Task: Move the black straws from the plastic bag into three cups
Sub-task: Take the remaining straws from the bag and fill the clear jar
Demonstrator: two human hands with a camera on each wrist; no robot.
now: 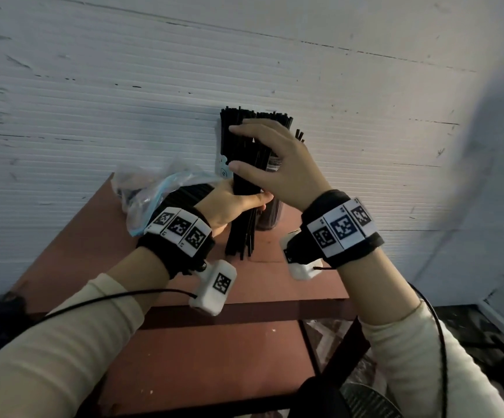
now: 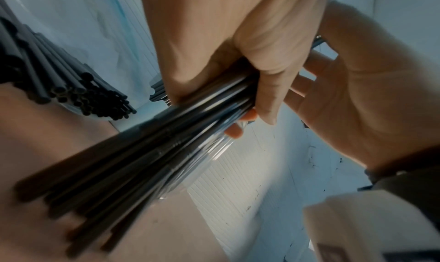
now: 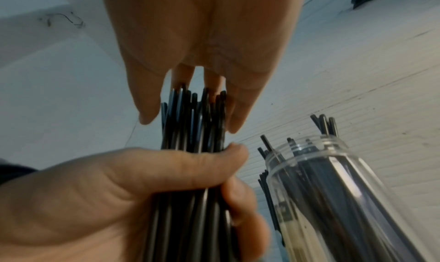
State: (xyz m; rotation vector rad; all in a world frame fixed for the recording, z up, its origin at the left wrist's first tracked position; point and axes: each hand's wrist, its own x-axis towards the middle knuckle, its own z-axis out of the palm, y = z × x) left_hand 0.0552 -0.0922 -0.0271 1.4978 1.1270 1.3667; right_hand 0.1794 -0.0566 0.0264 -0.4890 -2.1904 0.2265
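My left hand (image 1: 238, 203) grips an upright bundle of black straws (image 1: 241, 236) round its middle, with the lower ends just above the red-brown table (image 1: 311, 288). My right hand (image 1: 277, 158) reaches over the bundle's top with its fingers straight, touching the upper ends of the bundle of black straws (image 3: 192, 123). Behind the bundle stand clear cups holding straws: one near cup (image 1: 271, 215) and a farther cup (image 1: 238, 119) against the wall. The clear cup (image 3: 333, 181) appears just right of the bundle. A plastic bag (image 1: 151, 188) with more straws (image 2: 71, 93) lies at the left.
The table is narrow and backs onto a white ribbed wall (image 1: 124, 86). A lower shelf (image 1: 214, 363) sits beneath the front edge. The bag takes up the table's left rear; bare tabletop lies in front of the cups, under my wrists.
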